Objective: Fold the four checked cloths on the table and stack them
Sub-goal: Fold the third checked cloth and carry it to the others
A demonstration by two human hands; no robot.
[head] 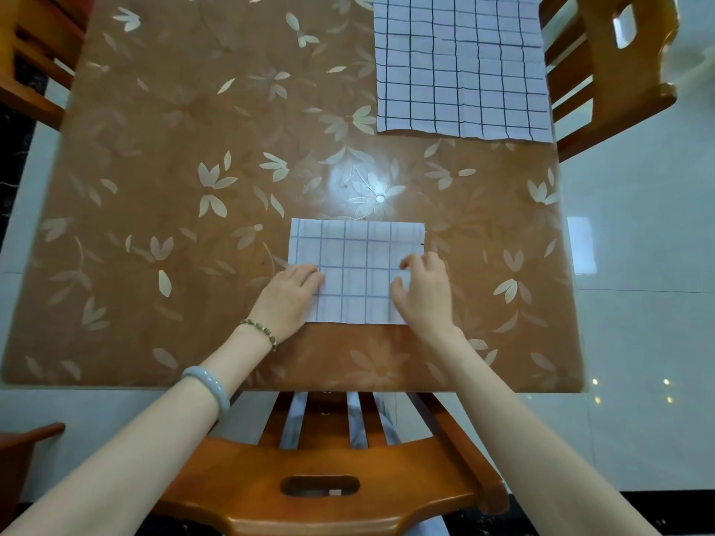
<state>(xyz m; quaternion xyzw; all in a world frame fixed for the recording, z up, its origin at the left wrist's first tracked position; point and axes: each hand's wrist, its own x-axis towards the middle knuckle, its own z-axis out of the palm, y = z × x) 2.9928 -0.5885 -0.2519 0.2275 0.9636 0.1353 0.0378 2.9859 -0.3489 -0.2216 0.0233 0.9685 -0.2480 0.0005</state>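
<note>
A folded white cloth [356, 261] with dark checks lies flat near the table's front edge. My left hand [288, 299] rests on its left side, fingers curled over the edge. At the cloth's right side, my right hand [423, 288] bends its fingers and pinches the fabric. Unfolded checked cloths [462, 67] lie spread flat in a pile at the far right corner; the edge of an upper cloth shows across the pile.
The table [193, 187] has a glossy brown cover with pale flowers. Wooden chairs stand at the front [329, 477], at the far right [615, 71] and at the far left [38, 52]. Pale tiled floor surrounds the table.
</note>
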